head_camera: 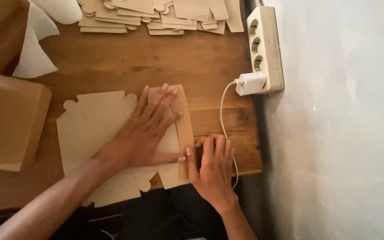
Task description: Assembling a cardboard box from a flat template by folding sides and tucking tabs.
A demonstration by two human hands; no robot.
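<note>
Fingers of the left hand (150,133) lay spread flat on the die-cut cardboard blank (94,133), pinning its middle to the wooden table (156,58), apparently so the sheet could not slide. The right hand (212,166) lay just beside it, fingers close together and pressed flat, thumb along the folded side flap (184,129) at the blank's right edge; it looked like a crease being held down. Neither hand gripped anything; both simply pressed.

The blank lay near the table's near edge, its lower tabs hanging slightly past it. To the right, the flap ended close to the table's right edge, where a white charger cable (222,115) ran from a plug (250,83) in a cream power strip (265,44) against the pale wall (343,133); the cable passed under or beside the right hand, leaving little room there. To the left stood a folded brown box (10,120), touching or nearly touching the blank. Far across the table lay a pile of more flat blanks (165,15), with bare wood between for moving. White paper sheets (36,49) sat at the far left.
</note>
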